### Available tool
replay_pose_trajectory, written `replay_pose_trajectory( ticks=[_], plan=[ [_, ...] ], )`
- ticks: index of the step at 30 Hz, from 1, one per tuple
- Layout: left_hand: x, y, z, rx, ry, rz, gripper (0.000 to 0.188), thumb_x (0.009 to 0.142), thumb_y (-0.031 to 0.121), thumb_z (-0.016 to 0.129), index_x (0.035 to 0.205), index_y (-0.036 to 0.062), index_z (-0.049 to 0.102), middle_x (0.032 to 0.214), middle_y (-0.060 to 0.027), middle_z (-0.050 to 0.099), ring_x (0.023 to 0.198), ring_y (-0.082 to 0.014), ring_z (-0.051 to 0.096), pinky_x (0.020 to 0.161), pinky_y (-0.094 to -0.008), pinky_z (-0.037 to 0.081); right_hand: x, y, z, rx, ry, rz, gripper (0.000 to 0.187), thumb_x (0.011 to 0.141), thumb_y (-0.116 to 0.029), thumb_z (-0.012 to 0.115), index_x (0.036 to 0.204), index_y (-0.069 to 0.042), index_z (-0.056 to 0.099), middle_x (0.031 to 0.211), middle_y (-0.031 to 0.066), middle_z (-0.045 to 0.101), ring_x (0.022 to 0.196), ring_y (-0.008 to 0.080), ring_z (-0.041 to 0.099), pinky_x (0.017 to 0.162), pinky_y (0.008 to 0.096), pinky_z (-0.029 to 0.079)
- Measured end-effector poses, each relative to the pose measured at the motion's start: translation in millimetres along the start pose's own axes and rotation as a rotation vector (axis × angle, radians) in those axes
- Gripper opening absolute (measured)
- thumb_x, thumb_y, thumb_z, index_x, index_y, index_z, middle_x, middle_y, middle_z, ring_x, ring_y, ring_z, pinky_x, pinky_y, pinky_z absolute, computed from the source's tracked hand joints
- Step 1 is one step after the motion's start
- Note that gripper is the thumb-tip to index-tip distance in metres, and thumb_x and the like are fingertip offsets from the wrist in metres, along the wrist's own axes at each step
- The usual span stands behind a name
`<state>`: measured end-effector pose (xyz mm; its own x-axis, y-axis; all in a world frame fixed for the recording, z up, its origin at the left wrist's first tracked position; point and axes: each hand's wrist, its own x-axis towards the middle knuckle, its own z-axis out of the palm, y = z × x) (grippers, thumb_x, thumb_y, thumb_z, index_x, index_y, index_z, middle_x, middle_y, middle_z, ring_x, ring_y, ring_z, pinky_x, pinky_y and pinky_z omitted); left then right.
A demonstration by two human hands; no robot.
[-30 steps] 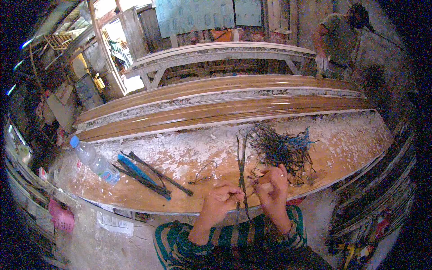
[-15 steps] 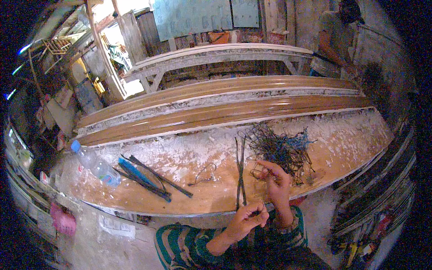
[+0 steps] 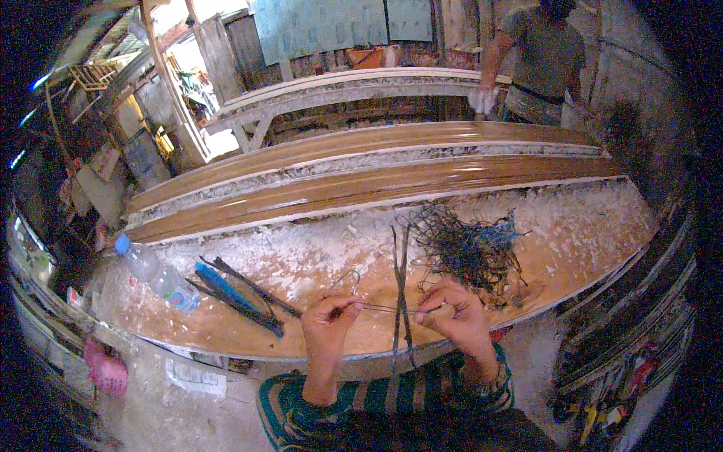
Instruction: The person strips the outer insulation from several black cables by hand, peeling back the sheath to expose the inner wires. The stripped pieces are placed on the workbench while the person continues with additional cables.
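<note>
Over the bench's (image 3: pixel 192 331) near edge, the left hand (image 3: pixel 328 320) and right hand (image 3: pixel 457 313) (both pinched nearly closed) stretch a thin cord (image 3: pixel 380 307) across crossed dark strips (image 3: pixel 401 273).

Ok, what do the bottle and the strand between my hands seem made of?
Bottle: probably clear, smooth plastic, as its walls look see-through. Dark strand: perhaps plastic twine or wire, being thin and straight; finish too fine to tell.
</note>
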<state>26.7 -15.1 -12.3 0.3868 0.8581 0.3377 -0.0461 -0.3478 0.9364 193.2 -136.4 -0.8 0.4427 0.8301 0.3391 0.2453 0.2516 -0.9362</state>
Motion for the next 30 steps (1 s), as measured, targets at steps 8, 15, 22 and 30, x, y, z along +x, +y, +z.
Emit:
replay_pose_trajectory(
  ticks=[8, 15, 22, 30],
  plan=[
    [7, -14, -6, -0.029, 0.134, 0.088, 0.007, 0.071, 0.001, 0.064, 0.077, 0.0013, 0.06, 0.076, -0.0027, 0.055, 0.061, -0.0057, 0.048, 0.053, -0.0177, 0.038, 1, 0, 9, -0.239, -0.001, -0.126, 0.012, 0.064, -0.009, 0.073, 0.068, -0.004, 0.062, 0.073, 0.0056, 0.06, 0.072, 0.0175, 0.056, 0.069, 0.0298, 0.042],
    [11, -24, -17, -0.065, 0.191, -0.044, 0.011, 0.069, -0.001, 0.066, 0.077, 0.002, 0.058, 0.072, -0.0012, 0.057, 0.06, -0.0047, 0.049, 0.051, -0.0176, 0.038, -2, -4, 20, -0.484, -0.192, -0.325, 0.009, 0.068, -0.015, 0.068, 0.068, -0.011, 0.061, 0.07, 0.0024, 0.059, 0.071, 0.0197, 0.055, 0.074, 0.0335, 0.04],
    [20, -31, -28, 0.027, 0.205, 0.048, 0.012, 0.066, -0.001, 0.068, 0.075, 0.003, 0.061, 0.07, -0.0014, 0.057, 0.059, -0.006, 0.049, 0.052, -0.019, 0.04, -11, -8, 45, -0.608, -0.345, -0.368, 0.01, 0.07, -0.015, 0.066, 0.069, -0.014, 0.056, 0.071, -0.0015, 0.055, 0.076, 0.0168, 0.055, 0.091, 0.0427, 0.027],
    [17, -11, -32, 0.106, 0.307, 0.165, 0.011, 0.063, -0.002, 0.069, 0.069, 0.0039, 0.061, 0.066, -0.0016, 0.054, 0.059, -0.008, 0.05, 0.052, -0.0202, 0.041, -17, -10, 59, -0.603, -0.33, -0.421, 0.01, 0.07, -0.013, 0.064, 0.073, -0.012, 0.055, 0.075, -0.001, 0.055, 0.077, 0.0166, 0.055, 0.092, 0.0445, 0.028]
  ],
)
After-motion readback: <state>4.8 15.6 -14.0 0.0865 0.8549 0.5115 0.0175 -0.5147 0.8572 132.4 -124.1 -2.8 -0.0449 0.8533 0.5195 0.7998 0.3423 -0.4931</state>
